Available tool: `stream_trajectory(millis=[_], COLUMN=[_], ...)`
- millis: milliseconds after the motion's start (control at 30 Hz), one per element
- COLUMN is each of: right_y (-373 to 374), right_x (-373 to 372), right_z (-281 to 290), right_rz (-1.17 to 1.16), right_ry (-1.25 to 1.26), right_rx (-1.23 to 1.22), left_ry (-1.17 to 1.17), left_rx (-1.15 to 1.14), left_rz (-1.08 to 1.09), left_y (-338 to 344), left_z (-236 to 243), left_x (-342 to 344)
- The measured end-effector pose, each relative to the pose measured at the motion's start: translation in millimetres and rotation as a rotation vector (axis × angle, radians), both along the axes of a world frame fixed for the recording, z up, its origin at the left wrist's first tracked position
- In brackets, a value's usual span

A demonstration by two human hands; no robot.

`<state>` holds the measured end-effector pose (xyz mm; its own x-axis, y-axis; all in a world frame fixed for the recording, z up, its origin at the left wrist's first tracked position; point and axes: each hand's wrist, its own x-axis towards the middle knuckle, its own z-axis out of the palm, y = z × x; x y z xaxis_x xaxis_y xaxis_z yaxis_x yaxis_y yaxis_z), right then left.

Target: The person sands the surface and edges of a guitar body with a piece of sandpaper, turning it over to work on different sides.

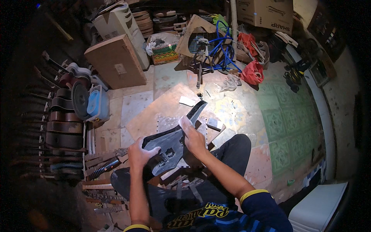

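Note:
A dark grey, dusty electric guitar body (165,142) with pointed horns and cut-out cavities is held tilted above my lap. My left hand (143,153) grips its left edge, the thumb resting on the face near the cavities. On the upper right side, my right hand (191,136) closes round the body below its long horn; part of its fingers is hidden. Pale dust coats both hands. Beyond the body, a white sheet (187,101) lies on a brown board (148,116). A small grey-topped block (215,123) sits to the right of my right hand.
Several guitar bodies hang in a rack (63,127) at the left, beside a plastic tub (101,106). Files and a coiled-handled tool (104,168) lie by my left knee. A small tripod (200,62), blue hose (220,48) and red bag (252,72) stand ahead.

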<state>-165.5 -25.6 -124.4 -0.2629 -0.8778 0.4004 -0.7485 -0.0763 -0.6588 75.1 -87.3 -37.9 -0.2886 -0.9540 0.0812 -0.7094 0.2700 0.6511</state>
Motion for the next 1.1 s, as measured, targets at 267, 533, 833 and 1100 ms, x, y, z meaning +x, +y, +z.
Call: stream_trajectory(millis=[267,533,833,1100], right_y=[1.4,26.5,16.8,-30.9], right_x=[20.4,63.2,21.6,-101.2], right_z=[10.8,6.3,-8.7,-9.3], right_rz=[0.193,0.428,0.323,-0.232], right_ry=[0.108,0.144,0.041,0.055], right_rx=[0.604,0.244,0.092,0.122], left_ry=[0.019,0.055,-0.005,-0.018], left_rx=[0.015,-0.017,0.015,0.001], left_rz=[-0.003,0.006,0.023,-0.009], left_y=[1.4,2.3,10.5,8.3], left_z=[-1.0,-11.1,7.8,12.2], left_x=[0.1,4.5,-2.9,-7.4])
